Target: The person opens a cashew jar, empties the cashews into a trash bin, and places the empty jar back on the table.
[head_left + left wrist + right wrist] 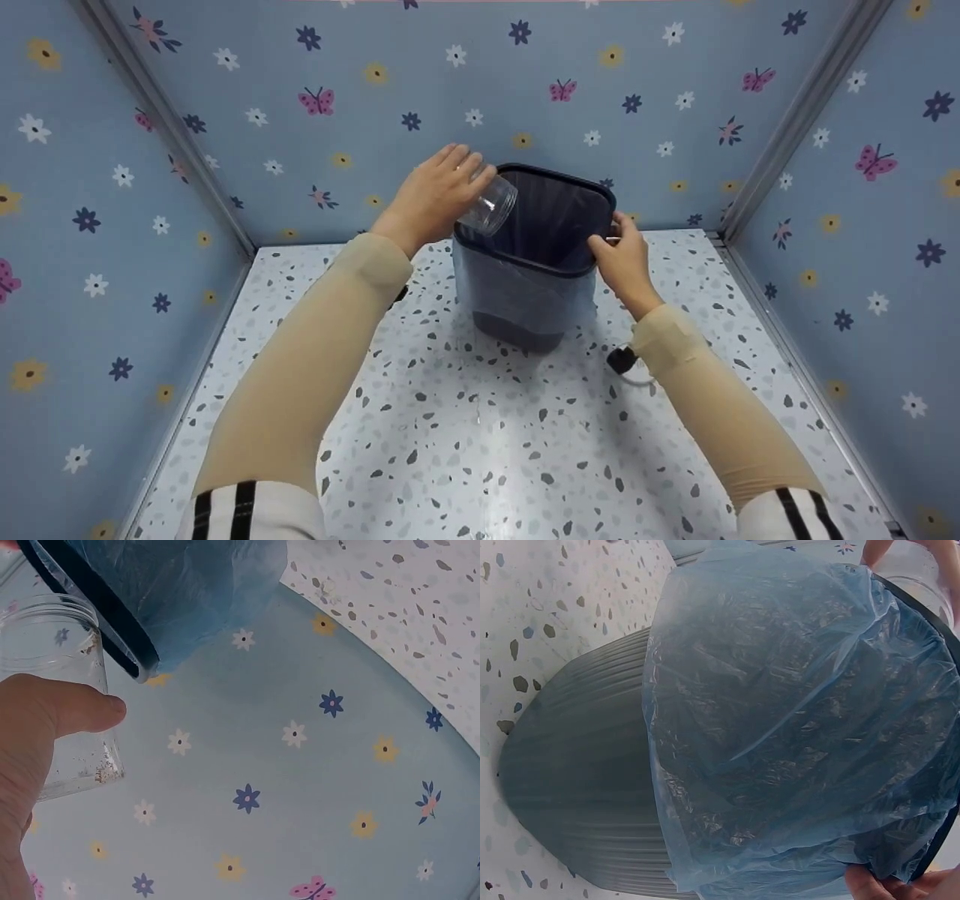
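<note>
My left hand (439,191) grips a clear jar (491,206) and holds it tilted over the left rim of a dark trash bin (517,334). In the left wrist view, brown specks cling to the inside of the jar (79,757), near its base and its mouth. A translucent blue bag (780,712) lines the bin and folds down over its outside. At the right rim, my right hand (624,259) pinches the bin's edge between thumb and fingers. The bottom of the bin's inside is too dark to make out.
The bin stands on a white speckled tabletop (465,435). Blue flowered walls (420,90) rise behind and at both sides, with grey metal strips (799,120) in the corners. A black piece with a white loop (621,360) sits by the right wrist.
</note>
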Demonstrator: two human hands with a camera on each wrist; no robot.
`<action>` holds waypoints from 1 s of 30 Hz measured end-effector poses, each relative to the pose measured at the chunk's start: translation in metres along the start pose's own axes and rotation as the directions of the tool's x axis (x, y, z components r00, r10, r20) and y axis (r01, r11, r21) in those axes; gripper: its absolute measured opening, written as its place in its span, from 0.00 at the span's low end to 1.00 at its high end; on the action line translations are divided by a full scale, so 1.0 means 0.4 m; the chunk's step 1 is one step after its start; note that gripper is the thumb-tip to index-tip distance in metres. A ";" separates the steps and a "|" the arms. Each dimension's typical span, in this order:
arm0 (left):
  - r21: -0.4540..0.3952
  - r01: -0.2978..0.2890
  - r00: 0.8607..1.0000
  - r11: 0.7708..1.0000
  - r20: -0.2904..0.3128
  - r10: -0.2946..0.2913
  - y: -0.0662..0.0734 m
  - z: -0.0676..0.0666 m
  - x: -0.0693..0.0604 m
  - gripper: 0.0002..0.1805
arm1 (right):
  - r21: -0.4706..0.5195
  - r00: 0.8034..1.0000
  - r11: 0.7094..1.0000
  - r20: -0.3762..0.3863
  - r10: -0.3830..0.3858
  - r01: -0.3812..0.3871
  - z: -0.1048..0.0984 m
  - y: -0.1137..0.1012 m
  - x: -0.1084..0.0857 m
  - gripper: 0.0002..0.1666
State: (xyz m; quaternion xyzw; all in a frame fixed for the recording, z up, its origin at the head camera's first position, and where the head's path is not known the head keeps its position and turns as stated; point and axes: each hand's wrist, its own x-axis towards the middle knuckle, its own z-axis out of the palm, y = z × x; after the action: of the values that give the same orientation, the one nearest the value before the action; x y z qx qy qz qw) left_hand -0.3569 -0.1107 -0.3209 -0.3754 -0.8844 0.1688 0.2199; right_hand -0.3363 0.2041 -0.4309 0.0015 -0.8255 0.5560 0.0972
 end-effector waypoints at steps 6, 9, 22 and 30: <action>-0.085 0.053 0.998 0.995 -0.008 -0.054 0.007 0.013 -0.014 0.40 | 0.008 1.000 1.000 -0.002 0.006 -0.006 0.001 0.003 0.003 0.43; -0.130 0.079 0.997 0.988 -0.010 -0.081 0.012 0.022 -0.022 0.41 | 0.010 1.000 1.000 -0.005 0.006 -0.006 0.002 0.004 0.004 0.43; -0.269 0.174 0.974 0.947 -0.093 -0.205 0.024 0.054 -0.049 0.38 | 0.000 1.000 1.000 -0.005 0.000 0.000 -0.001 0.003 0.002 0.42; -0.346 0.214 0.961 0.913 -0.094 -0.261 0.027 0.065 -0.060 0.42 | -0.001 1.000 1.000 -0.016 0.004 -0.004 -0.002 0.003 0.002 0.43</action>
State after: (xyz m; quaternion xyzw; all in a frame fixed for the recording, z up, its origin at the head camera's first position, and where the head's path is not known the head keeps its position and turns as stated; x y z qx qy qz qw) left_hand -0.3489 -0.1247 -0.3543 -0.3072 -0.9219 -0.0373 0.2330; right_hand -0.3370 0.2054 -0.4314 -0.0047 -0.8251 0.5557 0.1025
